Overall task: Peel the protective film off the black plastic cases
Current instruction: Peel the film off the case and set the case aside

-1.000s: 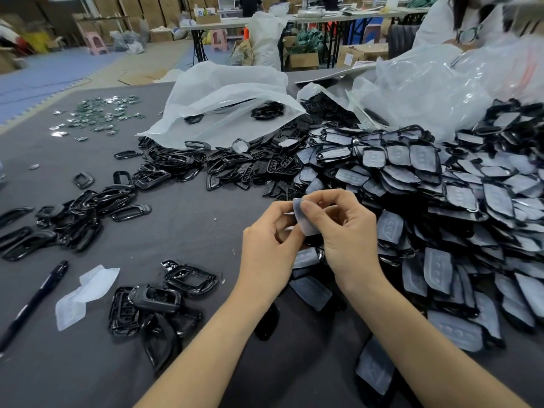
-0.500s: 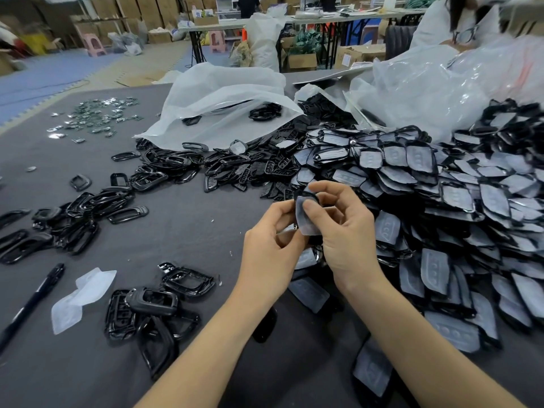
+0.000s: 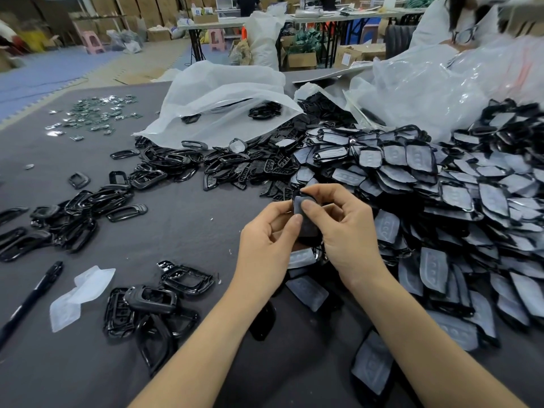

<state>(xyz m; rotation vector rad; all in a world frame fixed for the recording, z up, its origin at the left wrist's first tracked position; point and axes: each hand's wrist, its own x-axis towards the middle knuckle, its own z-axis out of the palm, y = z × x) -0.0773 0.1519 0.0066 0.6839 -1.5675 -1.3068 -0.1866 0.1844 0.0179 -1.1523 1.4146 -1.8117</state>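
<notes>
I hold one black plastic case [image 3: 306, 222] upright between both hands above the grey table [image 3: 182, 231]. My left hand [image 3: 265, 242] grips its lower left edge with thumb and fingers. My right hand [image 3: 341, 231] pinches its top, the thumb pressed on the greyish film face. A big heap of film-covered cases [image 3: 441, 207] spreads to the right. Peeled glossy cases [image 3: 147, 307] lie in a small cluster at the lower left, next to pieces of loose film [image 3: 79, 293].
A black pen [image 3: 32, 295] lies at the left edge. More black frames [image 3: 73, 213] are scattered at the left, small metal parts [image 3: 97, 116] at the far left. White plastic bags [image 3: 217, 101] sit behind the heap. A person sits at the far right.
The case has turned in my hands and sits a little lower; my right thumb has slid onto its upper face. The view has shifted slightly.
</notes>
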